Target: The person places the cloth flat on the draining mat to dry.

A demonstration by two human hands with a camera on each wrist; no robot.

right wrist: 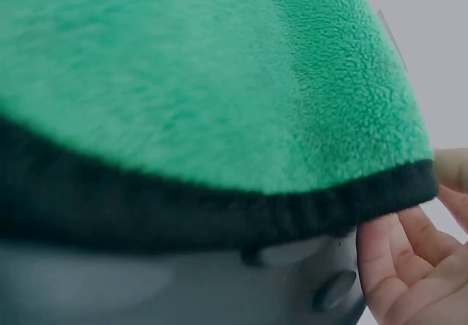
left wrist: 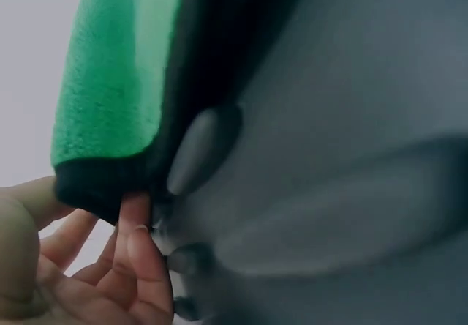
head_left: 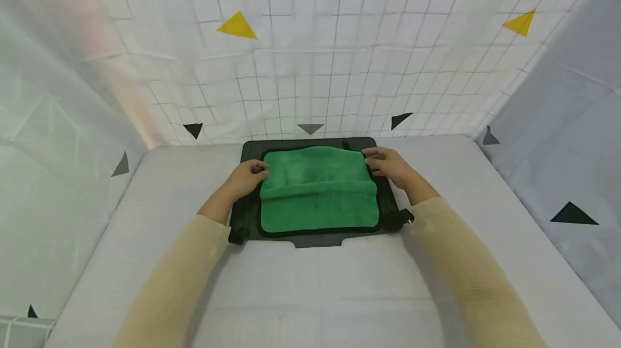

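Observation:
A green plush cloth point(head_left: 317, 208) with black edging lies spread over a dark grey flat board point(head_left: 317, 241), a crease running across its middle. My left hand point(head_left: 244, 179) pinches the cloth's far left corner; in the left wrist view, the thumb and fingers point(left wrist: 135, 248) close on its black border. At the far right corner my right hand point(head_left: 390, 166) grips the border between thumb and fingers, as the right wrist view shows. The cloth hides most of the board. Rounded raised shapes point(left wrist: 329, 230) show on the board's surface in the left wrist view.
The board rests on a white-covered table point(head_left: 310, 283) near its back edge. Behind it rises a white gridded sheet point(head_left: 310, 84) with yellow and dark triangles. Pale sheets point(head_left: 558, 165) hang at both sides. A small black device sits by each wrist.

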